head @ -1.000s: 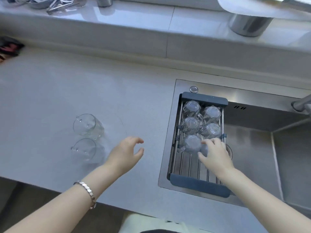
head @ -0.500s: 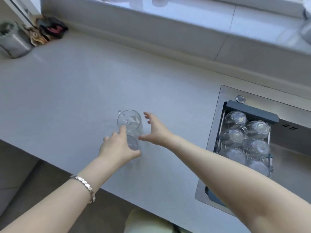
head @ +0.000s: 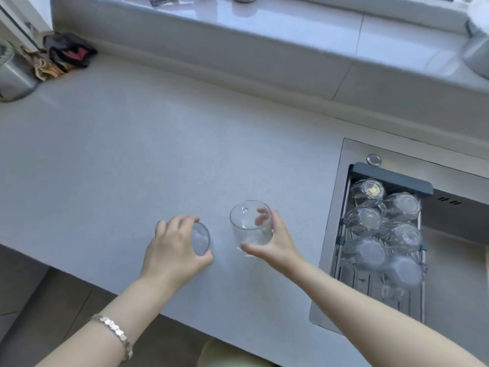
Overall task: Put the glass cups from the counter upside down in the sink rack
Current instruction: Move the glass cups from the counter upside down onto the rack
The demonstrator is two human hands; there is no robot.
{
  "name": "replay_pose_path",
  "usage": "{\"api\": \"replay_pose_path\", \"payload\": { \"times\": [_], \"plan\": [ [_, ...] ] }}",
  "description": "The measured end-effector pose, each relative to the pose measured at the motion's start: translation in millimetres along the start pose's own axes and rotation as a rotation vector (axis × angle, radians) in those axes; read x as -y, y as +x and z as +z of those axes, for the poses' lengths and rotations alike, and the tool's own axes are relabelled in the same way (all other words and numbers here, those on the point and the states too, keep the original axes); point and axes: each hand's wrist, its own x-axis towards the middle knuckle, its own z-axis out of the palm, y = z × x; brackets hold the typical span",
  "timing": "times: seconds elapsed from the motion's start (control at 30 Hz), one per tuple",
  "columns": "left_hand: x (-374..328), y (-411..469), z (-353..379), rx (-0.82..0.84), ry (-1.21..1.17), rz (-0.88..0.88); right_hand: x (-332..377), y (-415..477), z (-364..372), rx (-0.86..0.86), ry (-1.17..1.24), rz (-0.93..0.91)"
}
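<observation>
Two clear glass cups are over the pale counter [head: 132, 160] near its front edge. My right hand [head: 275, 242] grips the upright cup [head: 250, 226], thumb in front and fingers behind the glass. My left hand [head: 172, 250] wraps around the other cup [head: 200, 239], which is tilted with its bottom facing me. The grey-framed rack [head: 391, 178] spans the steel sink [head: 455, 260] at the right and holds several glass cups [head: 370, 221] bottoms up.
A steel canister [head: 13, 72] and crumpled cloths [head: 68, 53] sit at the counter's far left corner. A raised white sill [head: 264, 30] runs along the back with metal items on it. The counter's front edge drops off below my forearms.
Both hands moved from reaching toward the two cups to gripping one each. The right-hand cup now stands apart from the left one. The view has shifted closer.
</observation>
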Motion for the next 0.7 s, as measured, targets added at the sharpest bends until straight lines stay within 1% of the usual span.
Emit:
{"api": "replay_pose_path", "payload": {
  "times": [0.03,0.1,0.27,0.33,0.4,0.5,0.63,0.7],
  "plan": [
    [-9,-1,3,-0.004,-0.003,0.042,-5,-17,-16,-0.007,0.069,0.045],
    [-32,-3,11,-0.001,-0.020,0.123,-15,-53,-52,-0.027,0.104,0.117],
    [-95,-18,31,0.012,-0.095,0.276,-36,-133,-138,-0.235,-0.105,0.245],
    [-115,-28,39,0.016,-0.098,0.329,-44,-153,-165,-0.275,-0.243,0.281],
    [-131,-38,47,0.027,-0.094,0.367,-52,-165,-182,-0.264,-0.343,0.274],
    [-147,-53,57,0.052,-0.073,0.405,-65,-162,-188,-0.190,-0.510,0.218],
    [-155,-68,63,0.066,-0.027,0.424,-76,-135,-173,-0.075,-0.826,0.245],
    [-156,-74,64,0.071,-0.007,0.427,-78,-120,-161,-0.022,-1.039,0.263]
  ]
}}
